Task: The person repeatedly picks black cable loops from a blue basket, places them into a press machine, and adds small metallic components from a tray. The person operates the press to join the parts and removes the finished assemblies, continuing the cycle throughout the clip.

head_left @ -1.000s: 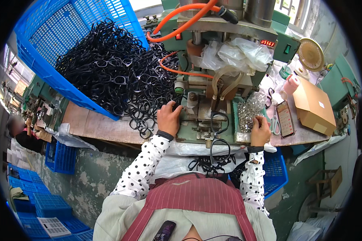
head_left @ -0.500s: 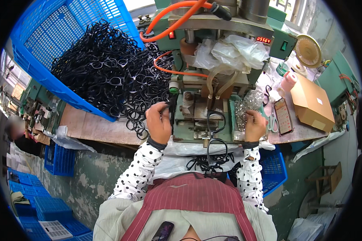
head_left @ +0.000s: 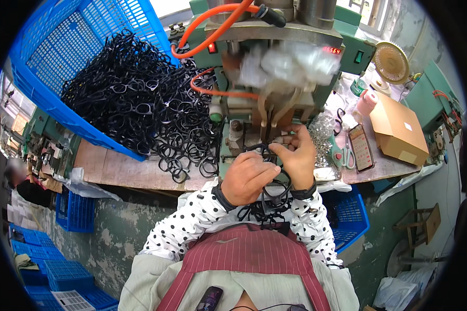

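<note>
A black eyeglass frame (head_left: 276, 199) stands on end at the front of the green press (head_left: 224, 168), its upper part hidden among my fingers. My left hand (head_left: 248, 179) is closed, with its fingertips on the eyeglass frame around the middle. Just beneath the press's two upright metal rods, my right hand (head_left: 299, 158) has thumb and fingers pinched together at the fixture. Whatever lies between those fingers is too small to make out. Right of that hand sits a tray of small shiny metal parts (head_left: 321, 147).
Black eyeglass frames (head_left: 124, 103) spill from a tipped blue crate (head_left: 39, 83) onto the table at left. At right are scissors (head_left: 348, 157), a phone (head_left: 361, 147), a pink bottle (head_left: 367, 101) and a cardboard box (head_left: 399, 129). A blue basket (head_left: 350, 217) stands below.
My right hand has moved left from the metal-parts tray to the fixture. My left hand has come right from beside the heap onto the eyeglass frame. The plastic-wrapped press head is now blurred.
</note>
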`<action>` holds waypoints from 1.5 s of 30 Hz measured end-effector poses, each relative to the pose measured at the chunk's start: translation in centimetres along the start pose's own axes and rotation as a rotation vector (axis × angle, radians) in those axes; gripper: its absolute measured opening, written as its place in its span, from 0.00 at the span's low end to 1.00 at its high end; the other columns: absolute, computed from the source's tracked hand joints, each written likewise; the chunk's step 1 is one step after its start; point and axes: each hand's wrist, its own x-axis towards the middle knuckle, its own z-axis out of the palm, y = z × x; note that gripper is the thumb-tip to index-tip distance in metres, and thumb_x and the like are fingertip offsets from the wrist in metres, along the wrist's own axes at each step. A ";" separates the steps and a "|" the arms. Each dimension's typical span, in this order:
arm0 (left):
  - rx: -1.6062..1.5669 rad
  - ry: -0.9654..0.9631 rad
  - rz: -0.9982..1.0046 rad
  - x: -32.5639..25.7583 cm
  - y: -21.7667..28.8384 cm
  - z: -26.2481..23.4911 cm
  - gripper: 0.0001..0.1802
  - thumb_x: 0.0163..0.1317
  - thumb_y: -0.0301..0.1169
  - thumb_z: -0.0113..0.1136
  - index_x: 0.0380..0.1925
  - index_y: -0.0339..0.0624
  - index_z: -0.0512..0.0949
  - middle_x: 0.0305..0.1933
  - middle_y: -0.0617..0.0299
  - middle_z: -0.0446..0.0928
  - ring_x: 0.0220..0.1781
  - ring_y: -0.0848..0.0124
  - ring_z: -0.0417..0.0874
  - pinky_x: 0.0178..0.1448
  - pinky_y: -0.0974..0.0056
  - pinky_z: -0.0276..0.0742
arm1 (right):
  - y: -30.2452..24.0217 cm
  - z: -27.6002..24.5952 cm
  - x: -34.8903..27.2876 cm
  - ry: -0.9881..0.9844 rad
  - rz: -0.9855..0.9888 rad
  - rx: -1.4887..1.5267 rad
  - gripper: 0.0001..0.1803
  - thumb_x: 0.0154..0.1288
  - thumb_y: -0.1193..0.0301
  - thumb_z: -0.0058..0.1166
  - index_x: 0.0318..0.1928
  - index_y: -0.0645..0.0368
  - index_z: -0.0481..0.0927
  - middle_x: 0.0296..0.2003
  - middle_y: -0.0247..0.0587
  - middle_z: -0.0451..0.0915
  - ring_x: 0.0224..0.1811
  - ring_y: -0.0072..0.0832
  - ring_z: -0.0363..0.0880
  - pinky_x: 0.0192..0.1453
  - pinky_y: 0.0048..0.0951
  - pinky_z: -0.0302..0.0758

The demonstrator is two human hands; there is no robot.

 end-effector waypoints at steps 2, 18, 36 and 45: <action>0.015 -0.004 0.026 -0.4 0.1 0.2 0.27 0.44 0.19 0.58 0.50 0.37 0.77 0.43 0.57 0.78 0.40 0.61 0.78 0.50 0.54 0.74 | -0.1 0.7 0.4 -0.009 -0.027 -0.008 0.26 0.49 0.80 0.65 0.50 0.65 0.70 0.33 0.43 0.84 0.34 0.27 0.83 0.36 0.27 0.76; -0.275 -0.231 0.051 0.4 -1.1 -0.2 0.27 0.50 0.21 0.60 0.54 0.38 0.75 0.51 0.54 0.79 0.51 0.52 0.80 0.60 0.50 0.72 | 9.3 -7.9 3.0 0.496 -0.306 -1.027 0.23 0.52 0.66 0.68 0.49 0.53 0.77 0.38 0.38 0.84 0.41 0.41 0.78 0.46 0.41 0.72; 0.023 -0.206 0.192 0.1 -1.2 -2.0 0.23 0.56 0.39 0.61 0.53 0.48 0.76 0.55 0.61 0.77 0.50 0.63 0.79 0.57 0.50 0.68 | 13.1 -9.9 0.7 0.463 -0.345 -0.775 0.04 0.64 0.74 0.57 0.39 0.56 0.80 0.32 0.44 0.80 0.34 0.42 0.77 0.38 0.40 0.73; 0.868 -0.223 -0.478 -6.0 -14.5 -2.4 0.04 0.51 0.28 0.58 0.28 0.47 0.80 0.33 0.61 0.70 0.38 0.61 0.74 0.36 0.59 0.69 | 12.8 -9.8 0.6 0.450 -0.312 -0.786 0.04 0.60 0.73 0.60 0.36 0.53 0.83 0.34 0.39 0.82 0.38 0.39 0.78 0.42 0.37 0.74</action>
